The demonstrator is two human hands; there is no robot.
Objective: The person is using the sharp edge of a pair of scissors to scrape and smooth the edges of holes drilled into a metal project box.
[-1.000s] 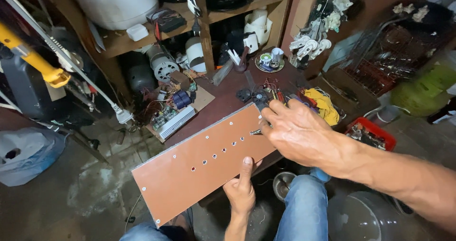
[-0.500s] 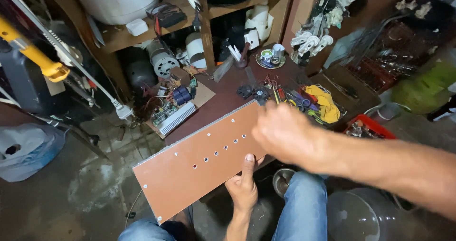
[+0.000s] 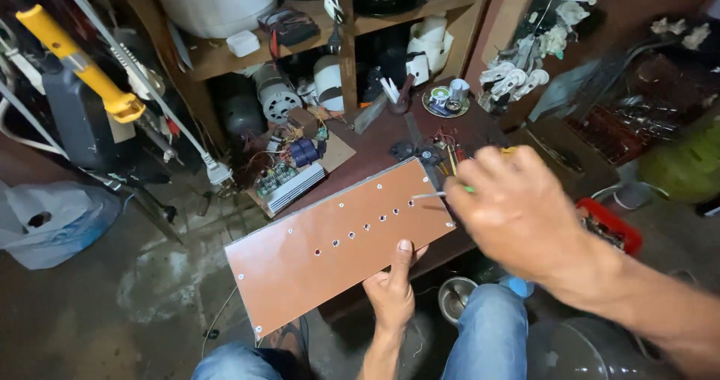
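A long brown panel (image 3: 330,245) with a row of small holes lies tilted over my knees and the table edge. My left hand (image 3: 391,290) grips its near long edge, thumb pressed on the top face. My right hand (image 3: 517,215) is closed around a thin screwdriver (image 3: 431,195) with a greenish handle. The metal tip points left and hovers at the panel's right end, beside the last hole in the row.
A dark wooden table (image 3: 382,136) carries a circuit board with a heat sink (image 3: 289,181), wires and small tools. Shelves behind hold a white tank (image 3: 214,1) and motors. A yellow-handled tool (image 3: 82,69), a white plug (image 3: 217,172) and a plastic bag (image 3: 45,222) are at left.
My right hand rose from the panel's far right edge and pulled back to the right, now showing the screwdriver tip. The panel and my left hand barely moved.
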